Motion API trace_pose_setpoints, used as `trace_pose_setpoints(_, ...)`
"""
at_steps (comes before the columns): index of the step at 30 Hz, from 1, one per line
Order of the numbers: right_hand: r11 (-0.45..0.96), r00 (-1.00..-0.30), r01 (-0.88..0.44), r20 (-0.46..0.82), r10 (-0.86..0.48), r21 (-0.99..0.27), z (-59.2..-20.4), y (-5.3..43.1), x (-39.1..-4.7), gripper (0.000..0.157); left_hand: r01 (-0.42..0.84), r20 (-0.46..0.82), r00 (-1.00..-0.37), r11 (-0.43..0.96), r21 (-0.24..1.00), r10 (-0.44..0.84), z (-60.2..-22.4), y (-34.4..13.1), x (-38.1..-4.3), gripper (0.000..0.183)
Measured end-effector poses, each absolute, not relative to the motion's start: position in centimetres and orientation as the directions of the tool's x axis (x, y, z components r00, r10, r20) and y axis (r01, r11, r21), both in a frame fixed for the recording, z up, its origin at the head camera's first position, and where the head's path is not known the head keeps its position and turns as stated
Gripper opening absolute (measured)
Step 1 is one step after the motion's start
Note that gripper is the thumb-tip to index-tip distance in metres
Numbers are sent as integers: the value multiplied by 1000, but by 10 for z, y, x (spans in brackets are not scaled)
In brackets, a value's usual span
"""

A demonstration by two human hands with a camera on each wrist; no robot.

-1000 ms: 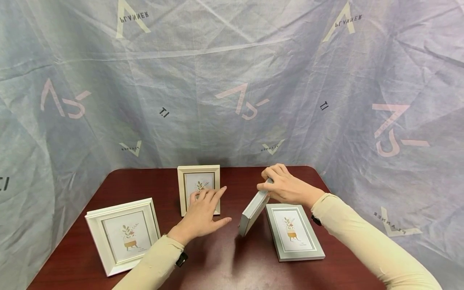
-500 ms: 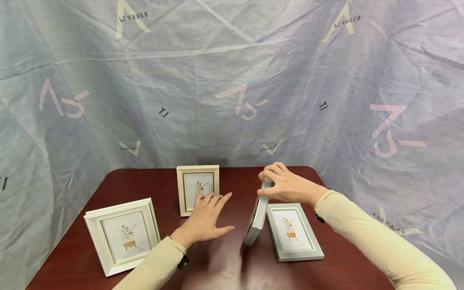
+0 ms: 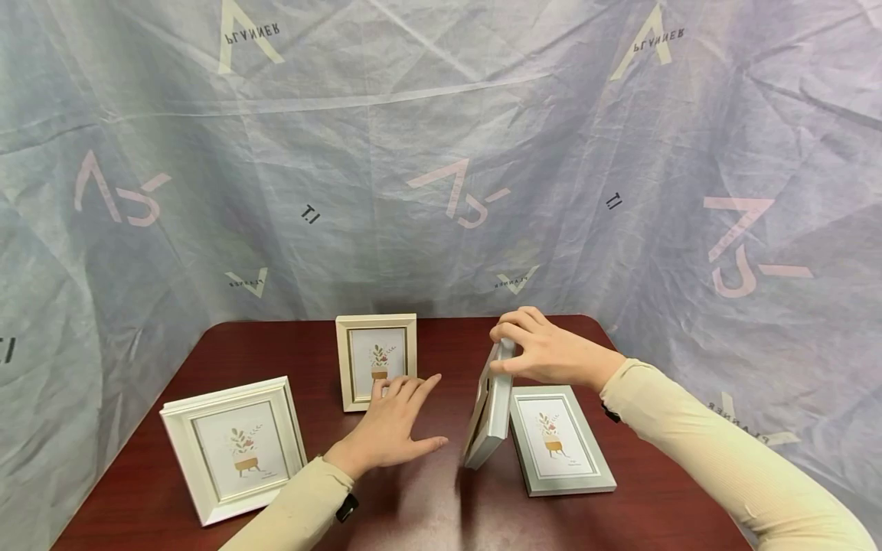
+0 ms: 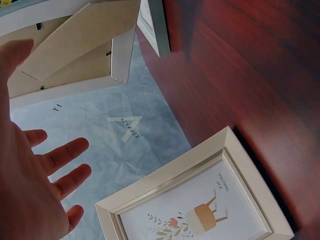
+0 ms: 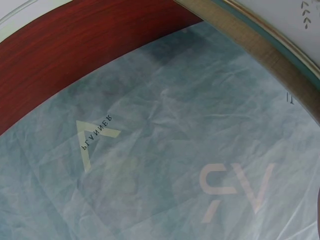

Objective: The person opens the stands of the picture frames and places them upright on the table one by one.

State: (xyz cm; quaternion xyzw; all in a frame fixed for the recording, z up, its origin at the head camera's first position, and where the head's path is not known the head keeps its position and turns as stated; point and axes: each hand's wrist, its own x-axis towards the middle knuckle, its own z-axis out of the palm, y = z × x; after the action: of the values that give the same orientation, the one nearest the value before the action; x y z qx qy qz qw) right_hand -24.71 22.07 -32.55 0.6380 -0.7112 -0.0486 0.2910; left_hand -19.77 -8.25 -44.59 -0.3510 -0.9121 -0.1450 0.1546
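Observation:
My right hand (image 3: pixel 554 353) grips the top edge of a pale grey picture frame (image 3: pixel 500 405), which is tilted nearly edge-on to the head view. In the left wrist view the held frame's beige back (image 4: pixel 82 40) shows, with its easel flap. My left hand (image 3: pixel 386 428) is spread, palm down, and holds nothing. Its fingertips overlap the lower part of a cream picture frame (image 3: pixel 342 363) standing behind it; whether they touch cannot be told. From the left wrist, that hand (image 4: pixel 30 190) shows separated fingers. A grey picture frame (image 3: pixel 554 440) lies face up, right of the held one.
A larger white picture frame (image 3: pixel 241 451) stands at the left, leaning back. All of this is on a dark red wooden table (image 3: pixel 406 497). A grey printed cloth (image 3: pixel 386 153) hangs behind and beside it.
The held frame has turned from slanting down-left to steeper, and its back side has swung toward the left hand. The left hand has shifted slightly right and down. The other frames have stayed put.

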Motion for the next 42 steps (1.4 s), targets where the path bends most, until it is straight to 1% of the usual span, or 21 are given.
trace_pose_setpoints(4, 191, -29, -876, 347, -937, 442, -326, 220, -247, 30, 691, 397, -697, 706, 152, 597, -449, -82, -198, 89)
trace_pose_setpoints(9, 196, -32, -876, 353, -935, 441, -326, 217, -247, 31, 701, 412, -685, 697, 148, 602, -453, -79, -198, 83)
trace_pose_setpoints(13, 201, -35, -874, 354, -935, 442, -327, 215, -247, 33, 694, 388, -699, 701, 165, 600, -456, -74, -197, 79)
trace_pose_setpoints(19, 209, -44, -875, 359, -932, 437, -328, 211, -247, 36, 688, 383, -712, 695, 209, 589, -460, -64, -199, 65)
trace_pose_setpoints(24, 193, -13, -878, 380, -925, 438, -328, 208, -248, 36, 699, 407, -695, 689, 191, 592, -464, -56, -200, 52)
trace_pose_setpoints(31, 167, 30, -884, 411, -911, 437, -327, 205, -249, 40, 727, 421, -668, 657, 197, 613, -471, -50, -200, 46)
trace_pose_setpoints(37, 168, 27, -881, 402, -915, 442, -326, 204, -247, 35, 732, 401, -670, 646, 216, 625, -474, -48, -200, 45)
trace_pose_setpoints(42, 158, 47, -872, 400, -915, 464, -326, 203, -245, 27, 728, 388, -677, 649, 223, 626, -475, -47, -198, 44)
